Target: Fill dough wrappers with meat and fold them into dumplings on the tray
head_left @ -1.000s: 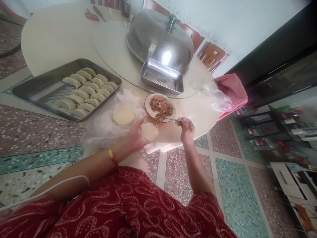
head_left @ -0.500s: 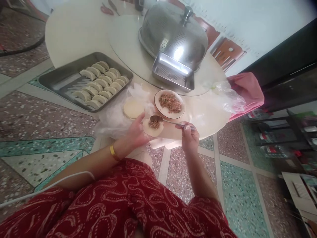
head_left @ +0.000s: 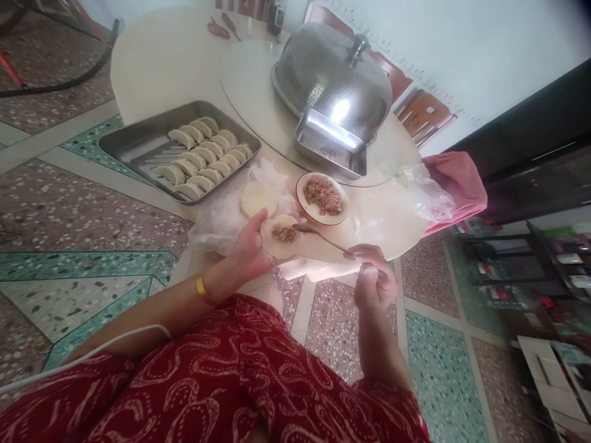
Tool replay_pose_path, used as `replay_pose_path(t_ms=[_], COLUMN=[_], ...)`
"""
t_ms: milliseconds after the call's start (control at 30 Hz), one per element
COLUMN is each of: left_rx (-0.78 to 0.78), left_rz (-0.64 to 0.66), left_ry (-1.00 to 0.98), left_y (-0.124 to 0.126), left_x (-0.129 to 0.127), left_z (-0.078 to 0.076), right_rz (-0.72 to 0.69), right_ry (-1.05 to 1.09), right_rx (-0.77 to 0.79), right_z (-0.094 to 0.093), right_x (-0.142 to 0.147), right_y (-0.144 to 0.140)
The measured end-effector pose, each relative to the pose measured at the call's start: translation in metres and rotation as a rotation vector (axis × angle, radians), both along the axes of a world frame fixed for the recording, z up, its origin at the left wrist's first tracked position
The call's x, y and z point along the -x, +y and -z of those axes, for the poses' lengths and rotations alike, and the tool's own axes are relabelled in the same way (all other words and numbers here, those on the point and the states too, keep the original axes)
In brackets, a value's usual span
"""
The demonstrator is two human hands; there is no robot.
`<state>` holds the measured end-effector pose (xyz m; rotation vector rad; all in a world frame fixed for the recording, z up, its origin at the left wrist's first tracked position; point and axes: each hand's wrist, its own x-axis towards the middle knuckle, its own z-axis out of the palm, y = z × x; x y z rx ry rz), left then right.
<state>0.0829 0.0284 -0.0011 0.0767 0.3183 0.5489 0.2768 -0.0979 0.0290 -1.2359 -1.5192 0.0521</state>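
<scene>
On my left hand (head_left: 253,249) lies a round dumpling wrapper (head_left: 277,247), its thumb along the wrapper's edge. A small mound of meat filling (head_left: 283,232) sits on the wrapper. My right hand (head_left: 375,277) is closed round the handle of a metal spoon (head_left: 323,237), whose bowl is at the right side of the mound. Just beyond stands a white plate (head_left: 301,202) of minced filling (head_left: 323,195). A stack of round wrappers (head_left: 259,200) rests on a clear plastic bag (head_left: 217,218) behind my left hand.
A metal tray (head_left: 133,151) with rows of folded dumplings (head_left: 203,154) stands at the left. A perforated metal dome (head_left: 332,74) and a small metal pan (head_left: 330,144) are on the glass turntable (head_left: 244,80). Scissors (head_left: 218,28) lie at the back; a plastic bag (head_left: 429,191) is at the right.
My right hand has moved right and toward me, drawing the spoon from over the filling to its right side. My left hand tilts the wrapper a little. The whole view has shifted slightly.
</scene>
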Motion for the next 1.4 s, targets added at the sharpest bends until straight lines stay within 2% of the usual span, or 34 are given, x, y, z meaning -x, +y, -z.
replay_pose_path(t_ms=[200,433,767,967,1167,1400], left_rx=[0.0,-0.003,0.003,-0.024,-0.022,-0.04], left_rz=[-0.011,0.035,0.033,0.04,0.018,0.025], left_ry=[-0.034,-0.011,0.066,0.042,-0.049,-0.041], left_y=[-0.007,-0.011,-0.008,-0.007,-0.005,-0.006], left_x=[0.002,0.006,0.008,0.008,0.01,0.009], left_z=[-0.01,-0.005,-0.006,-0.005,-0.001,0.003], right_rz=[-0.102,-0.135,-0.276,-0.252,-0.076,-0.137], right_ry=[-0.047,-0.125,-0.113,-0.13,-0.064,-0.042], right_rx=[0.002,-0.036,0.047,0.075,0.005,0.012], right_z=[0.004,-0.004,-0.005,-0.006,-0.005,-0.001], right_x=[0.012,0.01,0.005,0.001,0.003,0.009], right_y=[0.003,0.009,0.013,0.009,0.005,0.009])
